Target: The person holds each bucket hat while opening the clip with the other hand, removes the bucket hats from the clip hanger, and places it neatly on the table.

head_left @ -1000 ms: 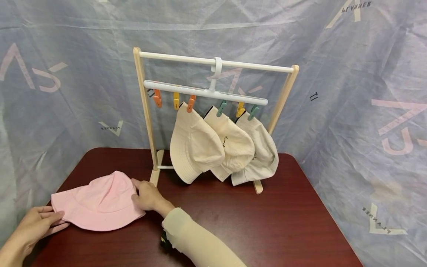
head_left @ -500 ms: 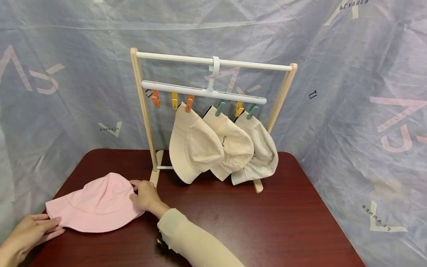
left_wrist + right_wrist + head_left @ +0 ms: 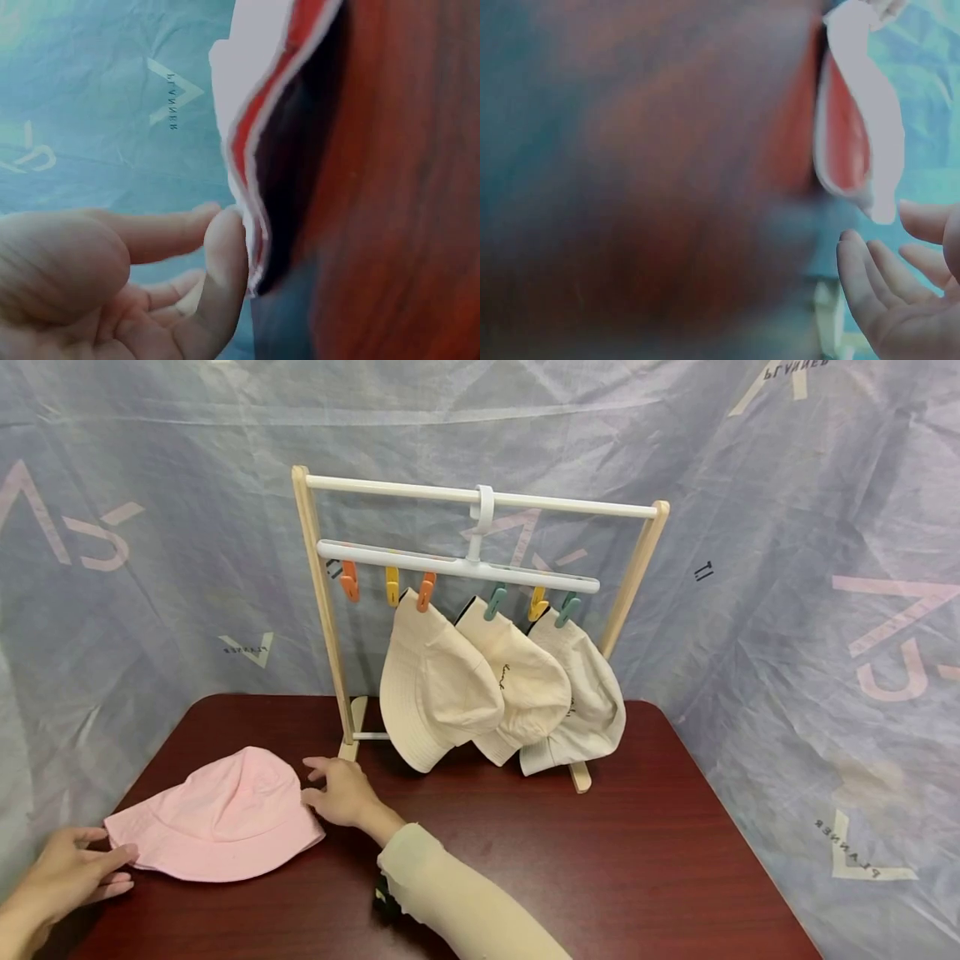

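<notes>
One pink hat [image 3: 232, 802], left hand [image 3: 69, 870] pinching its brim [image 3: 217, 862], right hand [image 3: 345, 792] empty, spread just beside it! Gentle handling should preserve its shape.

The location appears to be a screened booth, identified by printed grey sheeting [image 3: 750, 568] behind and beside a red-brown counter [image 3: 600, 852] carrying a hanging rack [image 3: 540, 502].

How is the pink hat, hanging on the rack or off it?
Off the rack. The pink hat is down at the left of the table, apart from the three pale hats hanging by clips.
</notes>
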`<action>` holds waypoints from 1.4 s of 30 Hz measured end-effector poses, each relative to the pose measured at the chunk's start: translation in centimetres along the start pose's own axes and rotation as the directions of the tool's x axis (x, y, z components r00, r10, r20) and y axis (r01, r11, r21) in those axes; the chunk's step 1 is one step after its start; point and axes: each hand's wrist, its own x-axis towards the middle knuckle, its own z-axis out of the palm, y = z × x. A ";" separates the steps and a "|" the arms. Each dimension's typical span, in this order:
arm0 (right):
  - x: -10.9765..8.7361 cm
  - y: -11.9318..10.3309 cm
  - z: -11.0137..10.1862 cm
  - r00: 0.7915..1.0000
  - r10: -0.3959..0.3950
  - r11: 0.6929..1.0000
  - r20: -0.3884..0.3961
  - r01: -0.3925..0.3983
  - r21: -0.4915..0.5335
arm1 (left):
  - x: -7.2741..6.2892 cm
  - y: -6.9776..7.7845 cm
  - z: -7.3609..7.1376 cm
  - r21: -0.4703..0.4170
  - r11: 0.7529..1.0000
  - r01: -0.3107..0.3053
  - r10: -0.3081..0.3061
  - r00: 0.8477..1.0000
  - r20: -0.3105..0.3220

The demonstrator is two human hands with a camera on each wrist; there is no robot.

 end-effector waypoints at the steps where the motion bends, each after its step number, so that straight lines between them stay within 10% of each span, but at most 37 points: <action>1: 0.0 0.1 -0.5 1.000 -0.004 1.000 0.000 0.004 0.016 | 0.0 0.3 0.1 0.034 0.999 -0.029 0.029 1.000 0.001; 6: -0.2 0.3 -3.3 0.999 -0.037 0.993 -0.014 0.038 0.110 | -0.3 1.7 1.0 0.121 0.973 -0.197 0.204 0.978 -0.047; 13: -0.7 -0.2 -7.4 0.995 -0.084 0.981 -0.050 0.091 0.169 | 0.1 4.0 2.4 0.141 0.882 -0.450 0.469 0.869 -0.158; 21: -1.5 -1.0 -12.2 0.981 -0.165 0.970 -0.104 0.181 0.164 | 1.1 8.3 3.7 0.232 0.821 -0.521 0.566 0.794 -0.220; 28: -3.1 -0.8 -15.6 0.972 -0.193 0.957 -0.135 0.216 0.191 | 2.0 11.0 5.8 0.233 0.723 -0.650 0.690 0.691 -0.215; 37: -4.7 -0.4 -19.3 0.953 -0.207 0.944 -0.220 0.254 0.211 | 2.3 14.4 8.0 0.206 0.725 -0.657 0.688 0.680 -0.252; 42: -5.3 0.2 -21.1 0.939 -0.203 0.932 -0.278 0.272 0.239 | 2.5 16.8 9.7 0.180 0.688 -0.703 0.725 0.649 -0.231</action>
